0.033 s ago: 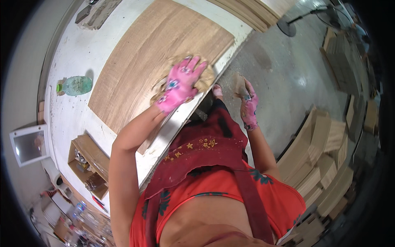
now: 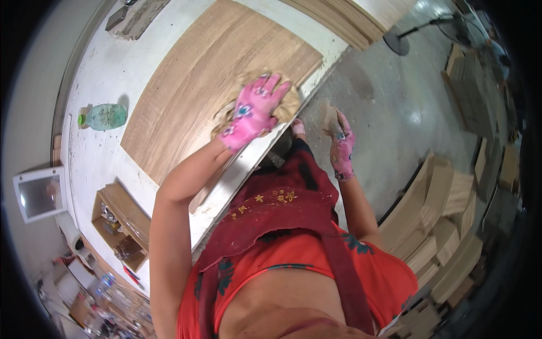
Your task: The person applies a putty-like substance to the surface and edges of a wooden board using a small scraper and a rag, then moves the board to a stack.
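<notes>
My left hand [image 2: 254,113], in a pink flowered glove, lies flat on a crumpled tan cloth [image 2: 289,107]. Its fingers are stretched out and a little apart, pressing the cloth onto a wood-grain board [image 2: 209,68] near the board's right edge. The board rests on a white worktable [image 2: 144,73]. Off the table's right side, my right hand [image 2: 342,150], gloved alike, is closed on a thin greyish-tan flat piece [image 2: 328,120]; its exact kind is unclear. That hand hangs over the grey floor, apart from the board.
A green-capped bottle [image 2: 107,117] lies left of the board. A small open wooden box [image 2: 127,226] with bits inside sits at the table's near left. Stacked boards [image 2: 339,25] stand at the far end. Wood panels [image 2: 435,214] are piled at right, and a fan [image 2: 398,42] stands beyond.
My left hand and the cloth have slid slightly right across the board. My right hand has hardly moved and keeps the flat piece.
</notes>
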The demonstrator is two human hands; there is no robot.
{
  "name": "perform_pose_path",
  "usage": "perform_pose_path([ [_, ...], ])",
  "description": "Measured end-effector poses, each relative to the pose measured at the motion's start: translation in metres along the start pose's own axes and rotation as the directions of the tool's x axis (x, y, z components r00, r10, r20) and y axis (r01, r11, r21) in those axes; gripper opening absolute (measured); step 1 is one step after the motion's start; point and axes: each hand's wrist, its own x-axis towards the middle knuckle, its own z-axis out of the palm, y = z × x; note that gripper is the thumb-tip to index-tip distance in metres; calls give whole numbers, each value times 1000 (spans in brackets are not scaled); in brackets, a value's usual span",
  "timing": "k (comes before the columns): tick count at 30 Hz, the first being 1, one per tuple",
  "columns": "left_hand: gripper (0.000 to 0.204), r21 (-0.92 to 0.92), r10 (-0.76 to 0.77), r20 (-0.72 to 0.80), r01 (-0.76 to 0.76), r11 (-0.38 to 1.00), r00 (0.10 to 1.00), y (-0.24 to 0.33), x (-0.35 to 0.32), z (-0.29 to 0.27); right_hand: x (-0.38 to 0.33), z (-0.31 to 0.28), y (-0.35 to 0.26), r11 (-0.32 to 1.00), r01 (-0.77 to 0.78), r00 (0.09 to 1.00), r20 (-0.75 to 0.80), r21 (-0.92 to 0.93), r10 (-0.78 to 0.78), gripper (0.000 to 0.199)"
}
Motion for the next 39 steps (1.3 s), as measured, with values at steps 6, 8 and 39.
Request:
perform_pose_path([
  [6,79,-65,-16,-148,7,998,989,-2,148,25,73,-40,-29,973,180,982,83,-142,-170,49],
  [8,59,-157,-21,-184,-8,988,983,-6,178,32,87,-54,-42,946,239,967,142,-219,-212,50],
  [39,25,-749,-439,-633,-361,556,638,16,-66,3,217,197,-29,917,360,768,612,-171,-187,50],
])
